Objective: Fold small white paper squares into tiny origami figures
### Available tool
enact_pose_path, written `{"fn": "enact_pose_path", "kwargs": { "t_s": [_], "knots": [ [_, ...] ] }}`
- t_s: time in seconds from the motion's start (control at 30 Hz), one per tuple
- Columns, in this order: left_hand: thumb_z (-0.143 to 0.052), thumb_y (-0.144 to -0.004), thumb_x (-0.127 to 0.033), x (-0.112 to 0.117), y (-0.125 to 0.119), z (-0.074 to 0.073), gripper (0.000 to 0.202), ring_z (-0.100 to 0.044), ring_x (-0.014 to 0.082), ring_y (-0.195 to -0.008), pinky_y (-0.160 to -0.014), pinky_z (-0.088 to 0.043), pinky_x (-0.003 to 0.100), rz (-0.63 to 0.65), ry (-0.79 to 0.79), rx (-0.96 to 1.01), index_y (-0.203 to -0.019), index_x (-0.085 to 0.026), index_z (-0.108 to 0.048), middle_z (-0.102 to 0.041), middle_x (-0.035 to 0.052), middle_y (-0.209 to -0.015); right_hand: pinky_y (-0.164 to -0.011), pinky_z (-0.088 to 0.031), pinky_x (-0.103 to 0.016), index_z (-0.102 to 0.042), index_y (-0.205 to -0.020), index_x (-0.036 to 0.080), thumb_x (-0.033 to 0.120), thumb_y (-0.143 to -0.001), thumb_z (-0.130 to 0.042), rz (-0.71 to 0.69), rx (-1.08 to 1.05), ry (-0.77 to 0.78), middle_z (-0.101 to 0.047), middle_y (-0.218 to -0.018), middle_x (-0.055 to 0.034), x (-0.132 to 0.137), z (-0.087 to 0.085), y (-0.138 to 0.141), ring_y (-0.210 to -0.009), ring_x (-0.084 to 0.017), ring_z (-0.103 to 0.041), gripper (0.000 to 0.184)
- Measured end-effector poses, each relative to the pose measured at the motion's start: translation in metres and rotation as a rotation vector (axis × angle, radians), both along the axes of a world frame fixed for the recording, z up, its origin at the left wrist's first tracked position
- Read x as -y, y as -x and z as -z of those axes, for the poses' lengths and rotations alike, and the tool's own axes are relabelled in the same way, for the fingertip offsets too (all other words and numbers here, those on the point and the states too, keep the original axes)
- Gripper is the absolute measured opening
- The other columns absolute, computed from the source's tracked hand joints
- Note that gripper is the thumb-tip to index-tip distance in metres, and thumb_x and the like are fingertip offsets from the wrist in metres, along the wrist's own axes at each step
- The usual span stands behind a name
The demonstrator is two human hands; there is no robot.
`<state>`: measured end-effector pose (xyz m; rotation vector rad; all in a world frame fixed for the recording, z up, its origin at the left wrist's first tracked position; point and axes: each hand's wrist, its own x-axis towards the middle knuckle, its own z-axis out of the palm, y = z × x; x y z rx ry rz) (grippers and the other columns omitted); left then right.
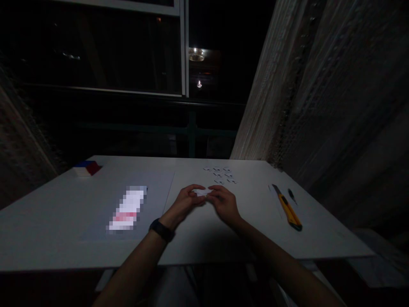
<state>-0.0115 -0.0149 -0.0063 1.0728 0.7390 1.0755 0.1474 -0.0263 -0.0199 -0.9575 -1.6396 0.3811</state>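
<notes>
Between my two hands, just above the middle of the white table, is a small piece of white paper (201, 192). My left hand (188, 199) pinches its left end, and a dark watch (162, 230) is on that wrist. The right end is pinched by my right hand (224, 203). The fingers cover part of the paper, so its full shape is hidden. Just beyond the hands, several small paper pieces with dark marks (218, 175) lie in rows on the tabletop.
A yellow utility knife (289, 211) lies at the right, with a small dark pen-like object (292, 195) beside it. On the left, a lit, pixelated phone-like screen (128, 209) rests on a large paper sheet (96, 226). A blue, white and red block (86, 168) sits at the far left of the table (198, 243).
</notes>
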Motion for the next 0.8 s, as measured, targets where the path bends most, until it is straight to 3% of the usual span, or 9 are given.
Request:
{"fn": "enact_pose_path", "kwargs": {
  "t_s": [0.23,0.53,0.67,0.8],
  "knots": [
    [-0.072,-0.054,-0.007,0.0001,0.0021,-0.0035,0.036,-0.061,0.0122,-0.062,-0.065,-0.05,0.025,-0.006,0.117,0.036,-0.087,-0.011,-0.06,-0.062,0.0022,-0.065,-0.078,-0.047,-0.031,-0.069,-0.069,0.023,0.019,-0.071,-0.062,-0.019,-0.045,0.025,-0.064,-0.091,-0.0041,0.0006,-0.002,0.0012,-0.084,-0.017,-0.06,0.008],
    [-0.072,-0.056,-0.004,-0.0003,0.0033,-0.002,0.035,-0.063,0.0144,-0.069,-0.077,-0.051,0.033,0.025,0.145,0.082,-0.087,-0.011,-0.059,-0.064,0.0039,-0.072,-0.075,-0.049,-0.032,-0.07,-0.071,0.023,0.02,-0.072,-0.061,-0.001,-0.024,0.001,-0.065,-0.091,-0.0039,0.0,-0.0016,0.0019,-0.082,-0.017,-0.061,0.01],
    [-0.07,-0.055,-0.001,0.0001,0.0048,-0.0031,0.033,-0.064,0.0167,-0.075,-0.077,-0.051,0.032,0.04,0.165,0.1,-0.085,-0.011,-0.059,-0.065,0.0079,-0.081,-0.073,-0.05,-0.032,-0.07,-0.073,0.023,0.02,-0.074,-0.06,0.002,0.033,-0.089,-0.064,-0.092,-0.0048,0.0034,-0.0027,0.0016,-0.08,-0.017,-0.06,0.01],
    [-0.068,-0.056,0.0,0.0015,0.0069,-0.0061,0.031,-0.063,0.017,-0.076,-0.075,-0.051,0.031,0.082,0.19,0.118,-0.085,-0.01,-0.06,-0.065,0.0086,-0.081,-0.072,-0.05,-0.034,-0.069,-0.078,0.024,0.017,-0.077,-0.054,0.015,0.179,-0.275,-0.064,-0.096,-0.0049,0.007,-0.0038,-0.0019,-0.08,-0.016,-0.058,0.016]
  ]
}}
